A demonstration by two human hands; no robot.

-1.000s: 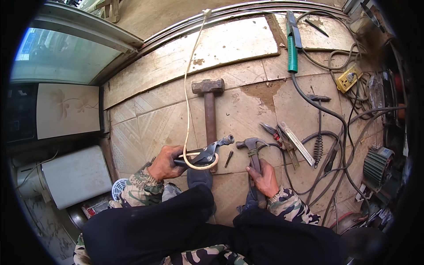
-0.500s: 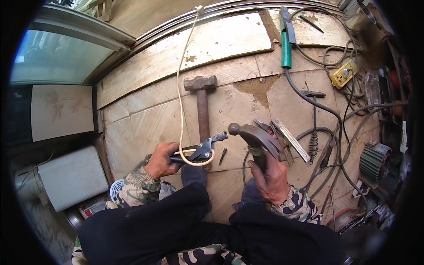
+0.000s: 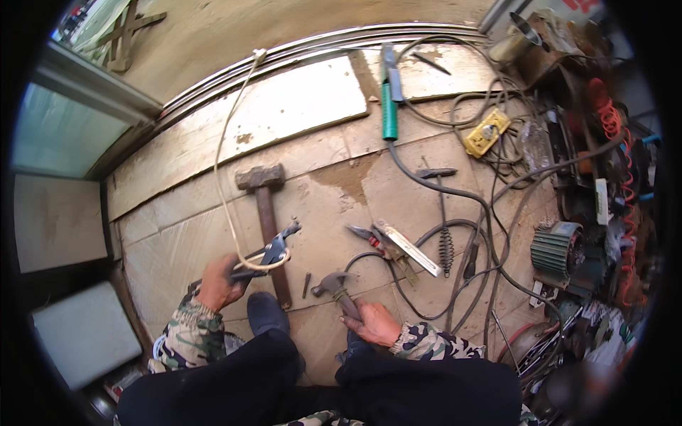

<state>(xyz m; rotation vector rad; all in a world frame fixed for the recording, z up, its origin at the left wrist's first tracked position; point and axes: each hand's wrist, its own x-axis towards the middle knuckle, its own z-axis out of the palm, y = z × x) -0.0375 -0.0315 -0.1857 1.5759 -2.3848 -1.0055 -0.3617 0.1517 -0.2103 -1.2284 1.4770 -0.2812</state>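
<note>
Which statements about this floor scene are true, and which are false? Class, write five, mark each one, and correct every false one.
1. The right hand grips a claw hammer. True.
2. The left hand is empty. False: it holds a dark tool.
3. The sledgehammer lies on the tiled floor. True.
4. The thick-cabled tool near the picture's top has a red handle. False: its handle is green.
5. The yellow socket box lies to the right of the sledgehammer. True.
</note>
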